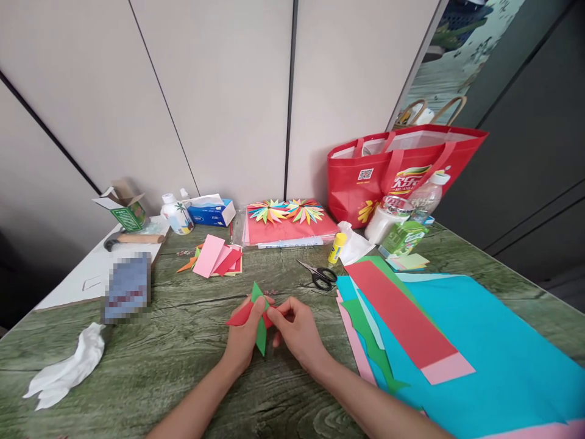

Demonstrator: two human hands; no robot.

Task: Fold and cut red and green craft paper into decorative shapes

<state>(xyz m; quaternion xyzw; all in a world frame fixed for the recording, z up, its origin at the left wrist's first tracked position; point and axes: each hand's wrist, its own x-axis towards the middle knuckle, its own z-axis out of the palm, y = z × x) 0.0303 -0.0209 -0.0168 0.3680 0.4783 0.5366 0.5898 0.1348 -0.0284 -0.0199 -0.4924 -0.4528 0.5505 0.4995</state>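
Over the near middle of the table I hold a folded paper piece (261,337), a green pointed strip crossed with a red one. My left hand (244,338) is closed on it, with the thumb pressed on the crossing. The thumb and fingers of my right hand (299,332) pinch its red right-hand end; part of that end is hidden by the fingers. Black-handled scissors (323,278) lie just beyond my right hand. Farther left is a loose pile of small coloured paper rectangles (211,256).
Large blue sheets (479,329) and a red strip (397,308) spread over the right side. A yellow glue stick (337,248) stands behind the scissors. Two folded paper stars (269,211) rest at the back by a red bag (351,189). Crumpled tissue (70,369) and a hammer (137,239) lie left.
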